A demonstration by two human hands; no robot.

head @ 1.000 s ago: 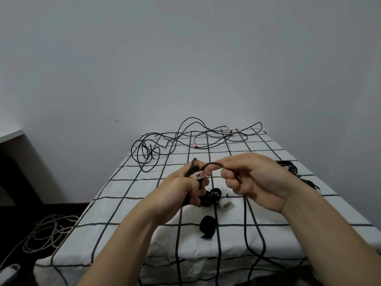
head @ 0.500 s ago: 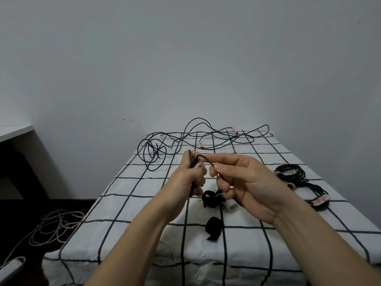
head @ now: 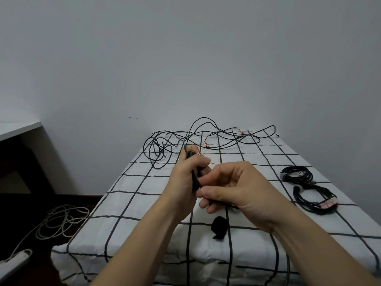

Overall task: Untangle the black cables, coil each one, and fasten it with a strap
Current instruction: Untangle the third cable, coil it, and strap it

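— Where's the cable?
— My left grip (head: 184,179) holds a folded cable (head: 195,179) above the table (head: 144,203). My right grip (head: 237,187) pinches its strand.
— The rest?
— Tangle (head: 206,137) at the far edge, two coils (head: 298,174) on the right, a strap (head: 219,227) below my hands.

Right hand (head: 237,188) apparently slid lower along cable (head: 195,180).

The left hand (head: 185,182) hides most of the black cable (head: 195,180); its tag (head: 199,154) is unreadable.
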